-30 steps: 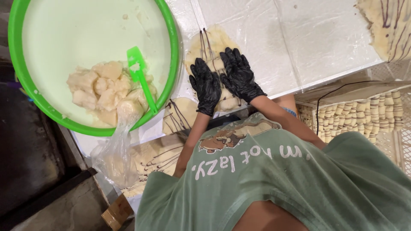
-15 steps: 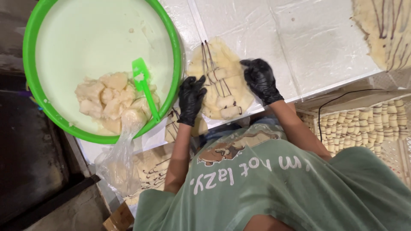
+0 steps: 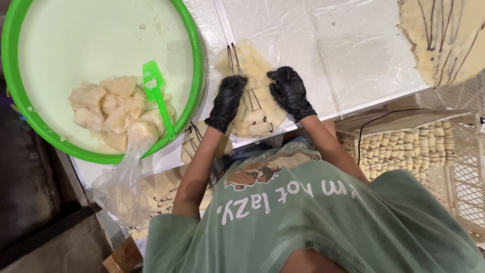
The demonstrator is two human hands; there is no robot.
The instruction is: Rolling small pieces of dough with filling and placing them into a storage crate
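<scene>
Both black-gloved hands — left hand (image 3: 226, 102), right hand (image 3: 290, 92) — press flat, fingers spread, on the striped dough sheet (image 3: 251, 81) (at the table edge), the green basin (image 3: 194, 65) at nine o'clock.

Flat dough sheet under two gloved hands, at table edge.

The dough sheet (image 3: 251, 65) is pale yellow, roughly oval, marked with thin dark lines running lengthwise. It lies flat on clear plastic film at the near edge of the white table. Small cut pieces sit along its near end. The left hand (image 3: 227, 102) and right hand (image 3: 290, 92), both in black gloves, press on it palm-down.
</scene>
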